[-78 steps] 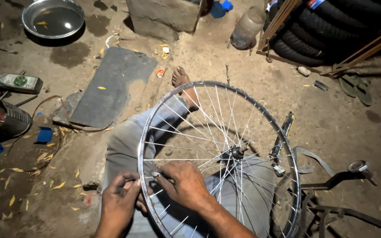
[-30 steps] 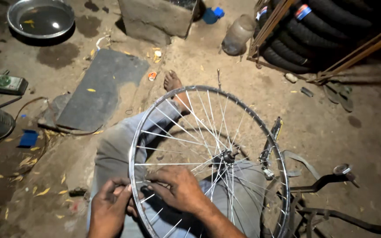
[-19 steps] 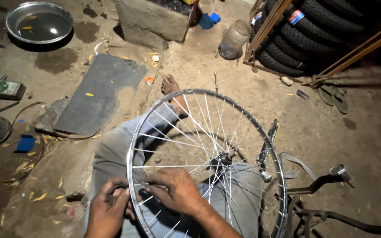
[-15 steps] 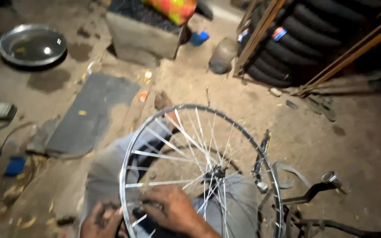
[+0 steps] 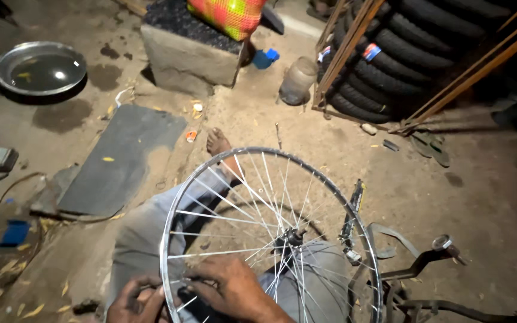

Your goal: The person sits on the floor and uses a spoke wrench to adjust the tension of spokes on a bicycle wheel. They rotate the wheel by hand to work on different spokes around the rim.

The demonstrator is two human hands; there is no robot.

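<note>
Bicycle wheel, bare rim with spokes, stands upright across the seated person's lap, hub near centre. Both hands work at the lower left of the rim. Left hand lies outside the rim, fingers curled against it; what it holds, if anything, cannot be told. Right hand reaches through the spokes, grip closed on a small dark item at a spoke end; its kind is unclear.

Judgement: the wheel should be kept braced against the legs and each spoke turned evenly.

Surroundings: stacked tyres in a rack, rubber mat, concrete block, metal basin, bicycle frame parts just beside the wheel, plastic jar. The frame parts crowd the right side.
</note>
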